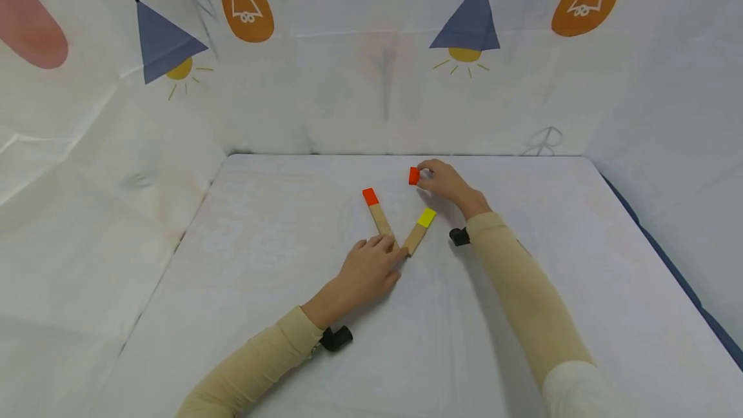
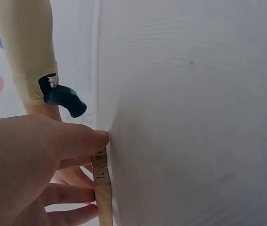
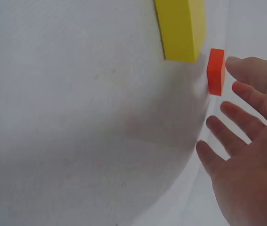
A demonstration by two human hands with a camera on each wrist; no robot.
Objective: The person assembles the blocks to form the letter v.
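Two wooden blocks form a V on the white table, the red-tipped wooden block [image 1: 379, 217] on the left and the yellow-tipped wooden block [image 1: 416, 235] on the right. Over the near end of the V rests my left hand [image 1: 364, 273], fingers touching the wood; the left wrist view shows stamped numbers on the near block ends [image 2: 100, 175]. Farther back, a separate red-ended block [image 1: 414, 176] meets the fingertips of my right hand [image 1: 445, 184]. In the right wrist view, the right fingers spread loosely beside that red end, not curled round it. Its other parts are hidden.
A pale sheet printed with lamps and bulbs [image 1: 246, 5] hangs behind the table's [image 1: 278, 224] back edge. Black wrist cameras [image 1: 336, 338] jut from both sleeves. The yellow end [image 3: 183, 33] lies close to the right hand.
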